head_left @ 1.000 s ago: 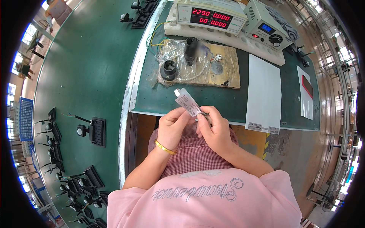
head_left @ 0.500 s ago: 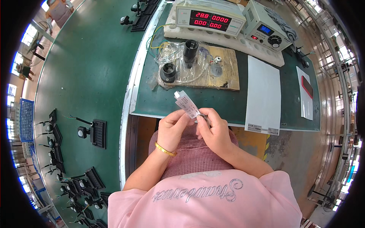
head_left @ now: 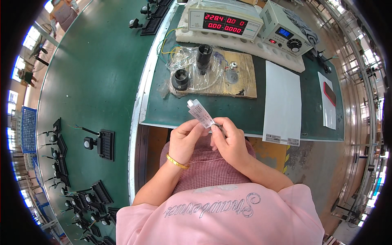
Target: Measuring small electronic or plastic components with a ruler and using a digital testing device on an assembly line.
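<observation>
Over my lap, at the near edge of the workbench, both my hands hold one small, slim white piece [head_left: 200, 114] covered in fine print. It tilts up and away to the left, with a narrow tab at its far end. My left hand [head_left: 184, 141], below a gold bracelet, pinches its lower left side. The thumb and fingers of my right hand [head_left: 229, 139] close on its near right end, where a small greyish bit shows; its kind is not clear. Beyond the piece stands a wooden board [head_left: 245, 81] with two black cylindrical sockets [head_left: 203, 59], partly under clear plastic film.
Behind the board sit a meter [head_left: 196, 19] with red digits and a grey power unit [head_left: 281, 30] with a dial. A white sheet [head_left: 283, 102] and a red-edged phone [head_left: 329, 94] lie to the right. Several black lamps with wires [head_left: 107, 145] rest on the green table at left.
The red digits on the meter have changed. My hands and the white printed piece have stayed nearly still.
</observation>
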`<action>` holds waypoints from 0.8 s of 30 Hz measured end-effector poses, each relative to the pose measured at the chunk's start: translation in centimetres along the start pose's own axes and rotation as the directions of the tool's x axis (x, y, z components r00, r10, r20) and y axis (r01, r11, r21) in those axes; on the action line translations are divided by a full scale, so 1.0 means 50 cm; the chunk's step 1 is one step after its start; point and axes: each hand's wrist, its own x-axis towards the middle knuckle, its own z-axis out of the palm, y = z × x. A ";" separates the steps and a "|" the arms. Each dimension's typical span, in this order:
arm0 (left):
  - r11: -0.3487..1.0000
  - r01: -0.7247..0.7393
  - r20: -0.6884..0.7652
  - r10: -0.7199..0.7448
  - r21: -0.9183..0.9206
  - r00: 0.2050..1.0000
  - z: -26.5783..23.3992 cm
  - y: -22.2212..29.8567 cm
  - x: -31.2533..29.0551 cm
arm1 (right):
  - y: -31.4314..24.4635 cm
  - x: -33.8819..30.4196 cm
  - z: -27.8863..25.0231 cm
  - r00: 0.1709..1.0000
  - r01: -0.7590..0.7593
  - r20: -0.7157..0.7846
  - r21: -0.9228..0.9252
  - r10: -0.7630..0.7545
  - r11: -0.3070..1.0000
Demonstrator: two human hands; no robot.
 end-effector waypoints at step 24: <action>1.000 -0.006 -0.018 0.006 -0.026 1.000 -0.033 0.007 -0.009 | -0.007 0.019 0.020 0.994 -0.077 0.086 0.109 0.068 0.991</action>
